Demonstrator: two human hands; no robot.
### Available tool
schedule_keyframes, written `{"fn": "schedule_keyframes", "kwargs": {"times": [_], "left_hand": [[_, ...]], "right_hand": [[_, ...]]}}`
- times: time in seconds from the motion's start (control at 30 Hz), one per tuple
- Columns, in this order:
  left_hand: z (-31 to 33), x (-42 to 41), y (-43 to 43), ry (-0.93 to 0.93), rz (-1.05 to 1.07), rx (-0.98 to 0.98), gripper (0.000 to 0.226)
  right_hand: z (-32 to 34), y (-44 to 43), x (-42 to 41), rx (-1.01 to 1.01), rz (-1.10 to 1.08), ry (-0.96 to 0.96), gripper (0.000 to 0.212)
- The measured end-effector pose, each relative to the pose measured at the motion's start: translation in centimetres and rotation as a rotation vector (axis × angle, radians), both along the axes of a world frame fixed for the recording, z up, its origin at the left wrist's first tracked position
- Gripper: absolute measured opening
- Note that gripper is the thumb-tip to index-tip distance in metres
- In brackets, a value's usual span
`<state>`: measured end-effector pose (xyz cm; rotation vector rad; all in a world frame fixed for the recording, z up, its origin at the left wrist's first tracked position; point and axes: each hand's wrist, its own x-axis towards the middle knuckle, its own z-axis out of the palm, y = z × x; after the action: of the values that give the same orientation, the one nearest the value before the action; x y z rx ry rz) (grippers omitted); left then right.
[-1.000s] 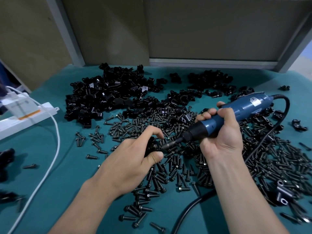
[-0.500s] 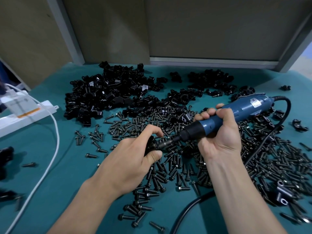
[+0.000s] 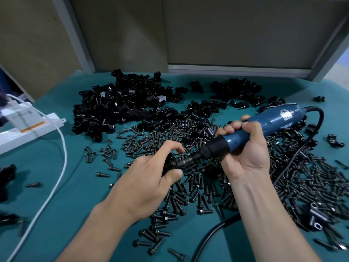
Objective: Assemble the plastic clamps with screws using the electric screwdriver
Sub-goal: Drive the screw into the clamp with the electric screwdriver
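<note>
My left hand (image 3: 149, 178) grips a black plastic clamp (image 3: 169, 163), mostly hidden by the fingers. My right hand (image 3: 245, 148) holds the blue electric screwdriver (image 3: 264, 125) by its barrel, tilted down to the left. Its bit (image 3: 186, 162) presses into the clamp. A big heap of black clamps (image 3: 122, 106) lies at the back left of the teal mat. Loose black screws (image 3: 198, 186) spread under and around both hands.
The screwdriver's black cable (image 3: 294, 159) loops right and runs back toward me. A white power strip (image 3: 28, 129) with a white cord (image 3: 60, 167) sits at the left. More clamps (image 3: 236, 91) lie at the back right, several (image 3: 313, 218) at the near right. Grey panels close the back.
The screwdriver has slid a little left, its bit going deeper into the clamp in my left hand. Both hands stay in nearly the same place.
</note>
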<state>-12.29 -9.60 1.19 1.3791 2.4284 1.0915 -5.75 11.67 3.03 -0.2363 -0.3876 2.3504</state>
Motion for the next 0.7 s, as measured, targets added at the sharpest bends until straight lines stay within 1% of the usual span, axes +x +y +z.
{"fn": "schedule_keyframes", "kwargs": {"times": [0.2, 0.43, 0.7], "left_hand": [[0.1, 0.12, 0.0, -0.02, 0.005, 0.005, 0.028], [0.21, 0.12, 0.11, 0.0, 0.007, -0.003, 0.025], [-0.29, -0.23, 0.09, -0.094, 0.025, 0.005, 0.024]], "right_hand": [[0.1, -0.07, 0.04, 0.001, 0.005, 0.007, 0.018], [0.1, -0.11, 0.02, -0.009, 0.01, 0.004, 0.018], [0.01, -0.06, 0.15, 0.094, 0.038, 0.038, 0.02]]}}
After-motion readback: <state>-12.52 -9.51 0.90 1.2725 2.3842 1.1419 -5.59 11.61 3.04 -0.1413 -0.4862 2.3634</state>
